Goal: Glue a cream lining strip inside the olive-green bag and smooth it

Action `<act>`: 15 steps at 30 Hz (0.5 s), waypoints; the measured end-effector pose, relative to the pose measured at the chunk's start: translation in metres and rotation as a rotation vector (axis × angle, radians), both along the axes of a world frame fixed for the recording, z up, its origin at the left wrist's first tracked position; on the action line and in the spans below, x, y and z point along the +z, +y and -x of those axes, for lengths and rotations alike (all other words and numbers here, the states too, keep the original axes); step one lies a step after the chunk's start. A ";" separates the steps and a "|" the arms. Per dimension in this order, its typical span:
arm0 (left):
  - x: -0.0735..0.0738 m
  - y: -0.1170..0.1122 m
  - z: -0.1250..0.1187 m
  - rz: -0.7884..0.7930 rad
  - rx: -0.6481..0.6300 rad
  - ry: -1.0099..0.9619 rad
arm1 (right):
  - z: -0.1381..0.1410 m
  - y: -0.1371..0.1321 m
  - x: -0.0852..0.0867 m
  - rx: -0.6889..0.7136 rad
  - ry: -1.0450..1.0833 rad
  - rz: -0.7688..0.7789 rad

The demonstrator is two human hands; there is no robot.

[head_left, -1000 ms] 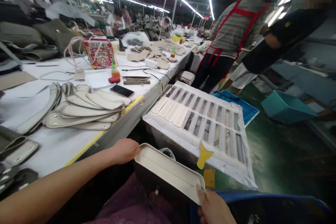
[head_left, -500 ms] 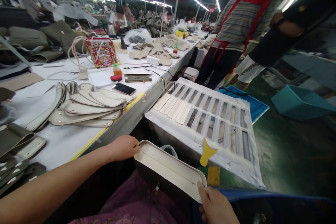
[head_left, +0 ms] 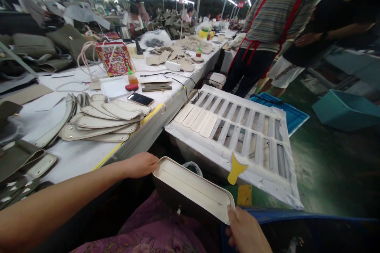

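I hold a long cream panel with rounded corners and a dark underside [head_left: 192, 189] flat above my lap. My left hand [head_left: 141, 165] grips its left end, fingers closed round the edge. At its right corner my right hand [head_left: 245, 231] pinches the edge with the thumb on top. A thin line runs along the panel's middle. Beyond it lies a white slotted rack [head_left: 237, 134] holding several cream strips, with a yellow scraper [head_left: 236, 169] on its near edge.
The long white table [head_left: 80, 158] at left carries a fanned pile of cream panels [head_left: 101, 120], a phone [head_left: 141, 99], a patterned pouch [head_left: 114, 58] and olive pieces. Two people stand at right near blue bins [head_left: 344, 110]. A blue tub rim [head_left: 297, 221] sits under my right hand.
The view has drifted slightly; both hands keep the same hold on the panel. The people at right have shifted a little.
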State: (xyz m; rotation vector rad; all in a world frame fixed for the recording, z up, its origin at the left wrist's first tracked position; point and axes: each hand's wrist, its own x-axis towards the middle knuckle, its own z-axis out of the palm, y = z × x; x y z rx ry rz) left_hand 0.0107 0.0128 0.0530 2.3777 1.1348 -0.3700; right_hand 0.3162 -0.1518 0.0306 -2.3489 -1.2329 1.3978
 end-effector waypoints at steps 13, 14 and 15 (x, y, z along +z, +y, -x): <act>-0.007 -0.004 0.006 0.159 0.189 -0.207 | -0.010 -0.006 -0.021 0.275 -0.199 -0.129; -0.008 -0.004 0.009 0.216 0.209 -0.246 | -0.011 -0.007 -0.023 0.301 -0.221 -0.150; -0.010 -0.004 0.012 0.285 0.231 -0.285 | -0.012 -0.008 -0.025 0.332 -0.242 -0.175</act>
